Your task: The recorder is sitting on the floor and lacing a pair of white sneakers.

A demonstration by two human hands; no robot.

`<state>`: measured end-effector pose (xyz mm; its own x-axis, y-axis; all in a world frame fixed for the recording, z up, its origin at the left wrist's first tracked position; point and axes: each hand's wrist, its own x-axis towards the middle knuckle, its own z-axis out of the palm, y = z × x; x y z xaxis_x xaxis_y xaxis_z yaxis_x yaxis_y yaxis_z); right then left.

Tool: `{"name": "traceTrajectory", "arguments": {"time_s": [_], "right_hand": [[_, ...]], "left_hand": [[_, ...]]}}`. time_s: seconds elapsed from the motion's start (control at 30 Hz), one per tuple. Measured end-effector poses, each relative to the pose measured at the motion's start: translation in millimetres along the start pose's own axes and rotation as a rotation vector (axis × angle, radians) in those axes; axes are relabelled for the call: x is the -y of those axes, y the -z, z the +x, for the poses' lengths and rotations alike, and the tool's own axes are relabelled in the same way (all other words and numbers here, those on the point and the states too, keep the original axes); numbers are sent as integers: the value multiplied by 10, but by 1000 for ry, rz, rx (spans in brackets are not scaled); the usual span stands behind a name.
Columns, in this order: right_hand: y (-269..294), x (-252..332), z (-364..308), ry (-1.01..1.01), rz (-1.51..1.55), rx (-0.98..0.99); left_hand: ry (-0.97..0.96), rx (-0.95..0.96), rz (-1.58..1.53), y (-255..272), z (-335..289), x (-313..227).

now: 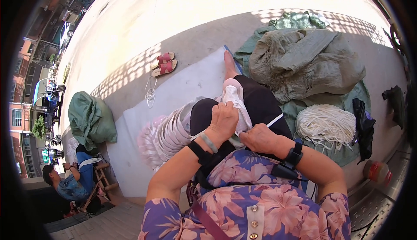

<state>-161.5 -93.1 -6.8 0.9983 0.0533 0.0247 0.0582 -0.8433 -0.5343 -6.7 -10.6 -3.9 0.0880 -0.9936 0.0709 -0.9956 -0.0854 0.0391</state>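
A pale pink and white shoe rests across my lap, its toe pointing away from me. My left hand is closed at the left side of the shoe's opening, fingers pinched against it. Close to the heel end, my right hand is closed too, its fingertips pressed together; what they pinch is hidden. A white strip lies over my dark trousers just beyond the right hand. Beside my left knee, many similar pale shoes are packed in a curved row on a white sheet.
To the right lie a heap of white laces, a large grey-green sack and a black bag. A green sack stands at left, near a seated person. Red sandals and a loose lace lie ahead.
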Motion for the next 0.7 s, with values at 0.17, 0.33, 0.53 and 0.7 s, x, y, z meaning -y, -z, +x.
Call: {"name": "traceTrajectory", "arguments": {"time_s": [0.17,0.33,0.53,0.7], "right_hand": [[155,-36,-219,-41,82,-38],[335,17,-313,-129,63,-28],[763,241,-617,-156,192,-129],[1492,551,-910,-321,916,-105]], "left_hand": [[-6,-219,-342,43,88,-27],[164,52,-1029,387,128,-69],[-14,604,-1308,1492,-116,136],[-52,476,-865,1998,-495,403]]}}
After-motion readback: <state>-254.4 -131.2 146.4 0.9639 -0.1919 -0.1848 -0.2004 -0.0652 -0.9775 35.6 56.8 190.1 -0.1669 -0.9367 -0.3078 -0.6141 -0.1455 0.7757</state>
